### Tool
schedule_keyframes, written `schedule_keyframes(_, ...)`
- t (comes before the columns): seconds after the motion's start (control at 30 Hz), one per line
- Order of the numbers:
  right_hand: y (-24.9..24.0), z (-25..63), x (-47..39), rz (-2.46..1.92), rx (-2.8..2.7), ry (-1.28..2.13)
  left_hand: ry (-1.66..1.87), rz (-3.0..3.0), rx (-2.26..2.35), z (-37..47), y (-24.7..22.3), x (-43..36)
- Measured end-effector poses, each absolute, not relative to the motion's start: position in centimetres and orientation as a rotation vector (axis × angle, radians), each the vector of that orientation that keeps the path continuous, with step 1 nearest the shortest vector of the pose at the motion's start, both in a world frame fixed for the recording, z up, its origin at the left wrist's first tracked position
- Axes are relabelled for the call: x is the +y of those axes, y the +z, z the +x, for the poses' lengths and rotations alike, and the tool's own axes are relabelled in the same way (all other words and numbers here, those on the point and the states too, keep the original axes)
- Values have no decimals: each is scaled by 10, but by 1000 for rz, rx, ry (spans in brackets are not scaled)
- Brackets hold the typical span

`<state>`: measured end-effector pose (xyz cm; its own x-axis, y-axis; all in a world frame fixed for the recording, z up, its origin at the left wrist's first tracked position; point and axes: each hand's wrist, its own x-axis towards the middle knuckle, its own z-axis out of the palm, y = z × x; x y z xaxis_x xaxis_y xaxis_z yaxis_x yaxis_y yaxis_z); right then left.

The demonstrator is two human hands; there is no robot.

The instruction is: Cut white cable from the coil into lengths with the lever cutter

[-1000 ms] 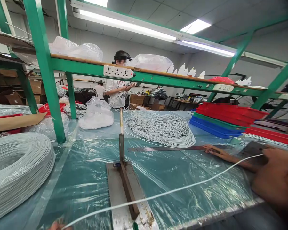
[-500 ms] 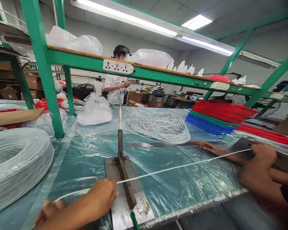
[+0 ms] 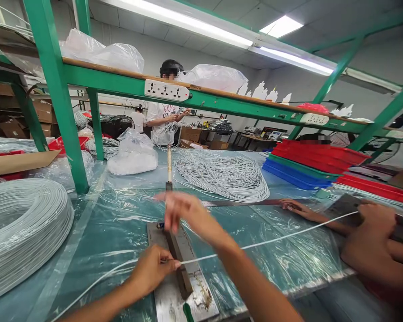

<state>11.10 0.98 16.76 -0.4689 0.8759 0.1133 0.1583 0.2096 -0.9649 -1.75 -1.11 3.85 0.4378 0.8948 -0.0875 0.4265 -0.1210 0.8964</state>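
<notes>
My left hand (image 3: pixel 154 270) is closed, pinching a white cable (image 3: pixel 265 241) between thumb and fingers beside a dark metal bar (image 3: pixel 179 273). The bar sits on a steel base plate (image 3: pixel 201 281) and has an upright lever handle (image 3: pixel 169 163). My right hand (image 3: pixel 188 217) is raised in front of the lever's lower part, its fingers apart and blurred; nothing shows in them. Whether it touches the lever I cannot tell. To the right, a co-worker's hand (image 3: pixel 378 219) grips the cable's far stretch. Their other hand (image 3: pixel 295 208) rests at the end of a steel ruler (image 3: pixel 248 202).
A large cable coil (image 3: pixel 23 241) lies at left. A loose cable bundle (image 3: pixel 221 176) and a plastic bag (image 3: pixel 132 154) lie behind the lever. Stacked trays (image 3: pixel 309 163) stand at right. A green shelf beam (image 3: pixel 121 85) crosses overhead. A green handle (image 3: pixel 188 311) lies at the plate's front.
My right hand has come up in front of the lever. My left hand now pinches the cable beside the bar. The cable still runs across the plate to the co-worker's hand.
</notes>
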Motion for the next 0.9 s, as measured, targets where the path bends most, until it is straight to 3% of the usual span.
schedule_keyframes(0.07, 189, 131, 59, -1131, -1440, 1058, 552, 1901, 1204, -19, 40, -12)
schedule_keyframes(0.23, 192, 142, 170, -1341, -1269, 1154, 310, 2382, 1263, -16, 48, -20)
schedule_keyframes(0.4, 188, 132, 205, -1337, -1206, 1348, 464, 2022, 1225, -11, 48, -19)
schedule_keyframes(0.67, 209, 126, 188, -1298, -1157, 1459, 635, 1556, 1027, -4, 25, -2)
schedule_keyframes(0.9, 236, 158, 87, -1223, -1214, 1480, 724, 1433, 1047, 5, 9, 3)
